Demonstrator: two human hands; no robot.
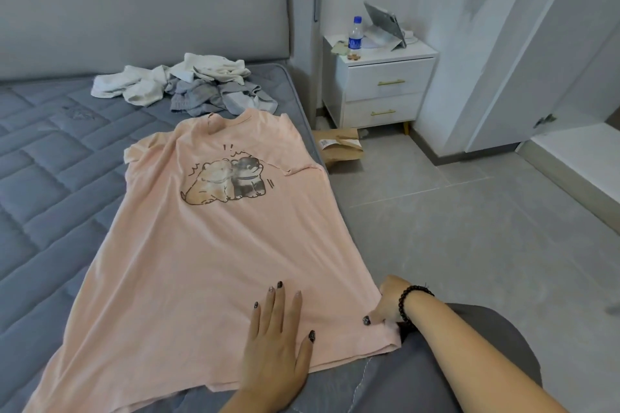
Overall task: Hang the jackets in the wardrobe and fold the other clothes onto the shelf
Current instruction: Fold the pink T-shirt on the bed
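Note:
A pink T-shirt (208, 245) with a cartoon animal print lies spread out, front up, on the grey-blue mattress (50, 178), its collar toward the headboard. My left hand (275, 345) rests flat on the shirt near its hem, fingers straight. My right hand (385, 305), with a dark bead bracelet on the wrist, pinches the shirt's right bottom corner at the mattress edge. A heap of white and grey clothes (188, 84) lies beyond the shirt near the headboard.
A white nightstand (382, 84) with a water bottle (355, 37) and a propped tablet stands right of the bed. A brown paper bag (342, 147) lies on the tiled floor beside it. A white wardrobe door (536, 60) stands open at the right.

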